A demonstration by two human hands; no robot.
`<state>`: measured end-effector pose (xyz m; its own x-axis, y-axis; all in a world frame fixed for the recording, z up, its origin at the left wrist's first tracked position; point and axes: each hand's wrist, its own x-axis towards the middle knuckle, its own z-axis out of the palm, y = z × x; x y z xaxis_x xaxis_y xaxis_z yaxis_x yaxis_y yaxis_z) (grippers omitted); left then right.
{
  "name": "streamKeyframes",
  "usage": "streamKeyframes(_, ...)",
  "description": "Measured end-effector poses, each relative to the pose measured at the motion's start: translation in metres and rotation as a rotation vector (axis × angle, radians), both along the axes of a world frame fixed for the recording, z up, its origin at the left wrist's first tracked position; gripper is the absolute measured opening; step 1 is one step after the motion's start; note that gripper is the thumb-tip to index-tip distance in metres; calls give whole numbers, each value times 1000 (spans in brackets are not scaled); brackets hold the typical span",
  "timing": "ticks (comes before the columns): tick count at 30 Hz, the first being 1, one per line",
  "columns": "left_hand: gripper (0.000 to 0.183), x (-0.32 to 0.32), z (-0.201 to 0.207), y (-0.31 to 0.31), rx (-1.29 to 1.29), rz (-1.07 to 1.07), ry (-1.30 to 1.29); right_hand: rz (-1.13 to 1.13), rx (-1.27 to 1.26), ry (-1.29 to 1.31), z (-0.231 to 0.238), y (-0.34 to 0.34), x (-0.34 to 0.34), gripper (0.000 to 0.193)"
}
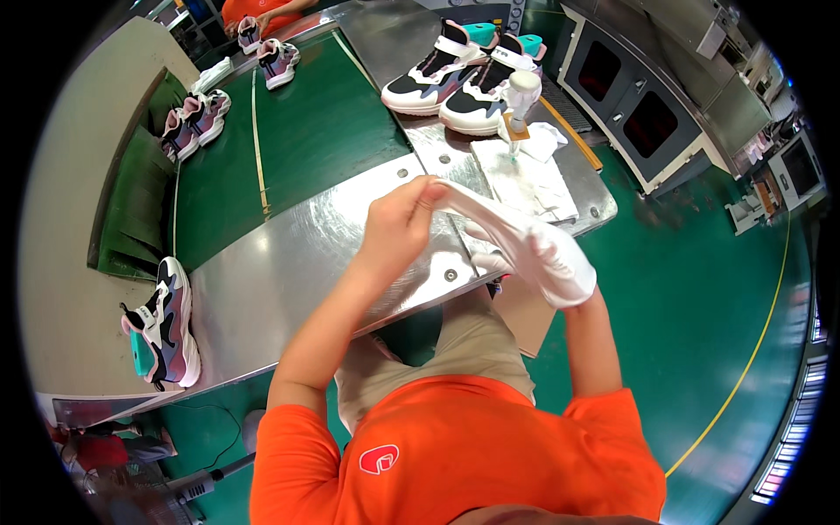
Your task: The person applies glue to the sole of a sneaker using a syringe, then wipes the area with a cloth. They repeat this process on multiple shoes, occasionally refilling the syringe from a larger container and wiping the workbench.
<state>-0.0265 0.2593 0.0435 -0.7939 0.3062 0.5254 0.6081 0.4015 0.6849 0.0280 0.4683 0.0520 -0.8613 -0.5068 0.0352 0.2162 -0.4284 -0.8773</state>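
Observation:
My bare left hand (398,223) is closed in a pinch on the end of a white cloth glove (525,236), which stretches taut to the right. My right hand (556,262) is inside that glove, its cuff at the wrist; some gloved fingers stick out apart, pointing left, and I see nothing held in them. Both hands are above the near edge of the metal table (324,236). Beyond them, a folded white cloth (525,179) carries a clear bottle with a white top (522,92). Two high-top shoes (486,87) with teal inserts stand beside it.
A green conveyor belt (324,131) runs beyond the table. A single shoe (166,328) lies at the near left; more shoes (197,118) are on the belt's left side. A person in orange (262,10) handles a shoe at the far end. A grey cabinet (630,96) stands right.

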Motion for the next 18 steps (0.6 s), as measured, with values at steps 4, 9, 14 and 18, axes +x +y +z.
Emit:
streamKeyframes(4,21,-8,-15,-7,87,24,-171,-40,-47,-66,-23,-6,12,87)
streamKeyframes(9,23,-18,-41,11,95,-65,-231,-156,-130,-82,-54,-1,39,73)
streamKeyframes(14,23,-6,-34,22,64,-26,-278,-150,386,-22,-68,28,94,67)
streamKeyframes(18,33,-40,-16,-28,192,396,-272,-247,413,-23,-82,49,152,51)
